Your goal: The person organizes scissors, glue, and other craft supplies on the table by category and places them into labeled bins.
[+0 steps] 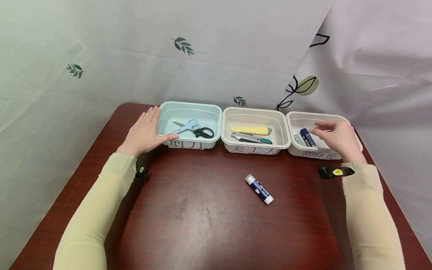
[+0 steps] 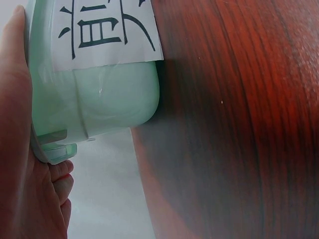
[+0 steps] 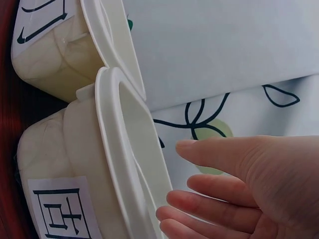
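My left hand (image 1: 144, 131) rests against the left end of the light blue-green bin (image 1: 189, 108), its fingers straight and its thumb along the front rim. Inside that bin lie scissors with light blue handles (image 1: 191, 125) and scissors with black handles (image 1: 206, 132). Over the cream bin at the right (image 1: 303, 117) hovers my right hand (image 1: 337, 139), fingers loosely bent and holding nothing. A dark blue glue stick (image 1: 307, 137) and a green-and-white stick (image 1: 297, 139) lie in this bin. Another glue stick, blue and white (image 1: 259, 189), lies on the table.
Between the other two stands a middle cream bin (image 1: 254, 113) holding a yellow utility knife (image 1: 250, 130) and slimmer cutters (image 1: 251, 138). All three bins carry handwritten paper labels on their fronts. A patterned curtain (image 1: 209, 56) hangs behind the dark red wooden table (image 1: 189, 210).
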Action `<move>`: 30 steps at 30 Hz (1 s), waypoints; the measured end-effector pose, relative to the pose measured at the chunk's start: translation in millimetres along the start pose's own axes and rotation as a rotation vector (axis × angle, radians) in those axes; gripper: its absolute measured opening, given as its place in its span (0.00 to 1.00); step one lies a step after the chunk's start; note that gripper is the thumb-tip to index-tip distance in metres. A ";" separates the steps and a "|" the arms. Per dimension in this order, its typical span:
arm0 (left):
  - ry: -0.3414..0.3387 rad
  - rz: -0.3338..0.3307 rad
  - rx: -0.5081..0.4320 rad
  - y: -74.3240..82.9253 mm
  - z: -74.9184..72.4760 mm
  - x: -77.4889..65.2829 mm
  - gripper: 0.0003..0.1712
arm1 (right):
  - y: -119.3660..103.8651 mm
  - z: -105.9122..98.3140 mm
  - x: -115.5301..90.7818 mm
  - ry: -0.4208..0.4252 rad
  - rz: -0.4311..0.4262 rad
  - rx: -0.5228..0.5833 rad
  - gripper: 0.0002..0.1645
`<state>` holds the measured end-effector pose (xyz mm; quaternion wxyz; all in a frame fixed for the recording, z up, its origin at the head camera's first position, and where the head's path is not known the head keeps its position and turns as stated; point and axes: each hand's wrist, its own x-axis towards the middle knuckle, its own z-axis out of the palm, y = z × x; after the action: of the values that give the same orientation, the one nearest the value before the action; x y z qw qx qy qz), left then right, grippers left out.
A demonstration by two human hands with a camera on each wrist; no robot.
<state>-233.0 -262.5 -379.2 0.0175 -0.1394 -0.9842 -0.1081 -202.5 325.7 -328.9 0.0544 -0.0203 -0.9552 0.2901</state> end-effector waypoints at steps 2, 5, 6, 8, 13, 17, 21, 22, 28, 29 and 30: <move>0.002 0.000 -0.001 -0.1 0.1 -0.3 0.72 | -1.7 -0.9 -2.2 0.008 0.007 -0.028 0.35; 0.004 0.000 -0.003 -0.1 0.2 -0.8 0.72 | -4.8 -2.0 -5.7 0.016 0.013 -0.053 0.36; 0.004 0.000 -0.005 0.0 0.2 -0.9 0.72 | -5.9 -2.3 -6.8 0.017 0.013 -0.060 0.37; 0.005 0.000 -0.007 0.2 0.0 -1.2 0.72 | -8.4 -2.6 -9.2 0.018 0.011 -0.064 0.37; 0.004 0.000 -0.011 1.2 -0.8 -1.5 0.72 | -15.4 -4.0 -15.3 0.025 -0.003 -0.057 0.37; 0.003 0.000 -0.007 1.2 -1.3 -1.0 0.72 | -21.0 -5.9 -21.2 0.042 -0.043 -0.026 0.35; 0.001 0.002 -0.006 1.5 -1.3 -0.7 0.72 | -27.2 -6.9 -26.7 0.053 -0.075 0.001 0.34; 0.001 0.002 -0.006 1.4 -1.3 -0.7 0.72 | -28.8 -6.9 -27.9 0.056 -0.079 0.003 0.34; 0.002 0.002 -0.007 1.1 -1.1 -1.0 0.72 | -37.5 -5.0 -34.9 0.066 -0.116 0.031 0.30; 0.002 0.002 -0.007 1.1 -1.2 -1.0 0.72 | -38.8 -4.2 -35.9 0.065 -0.129 0.047 0.29; 0.002 0.003 -0.006 1.2 -1.2 -1.0 0.72 | -40.2 -3.3 -36.9 0.067 -0.146 0.059 0.28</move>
<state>-231.7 -262.0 -377.8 0.0184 -0.1408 -0.9836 -0.1114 -165.8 291.5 -307.2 0.1078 0.0412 -0.9429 0.3123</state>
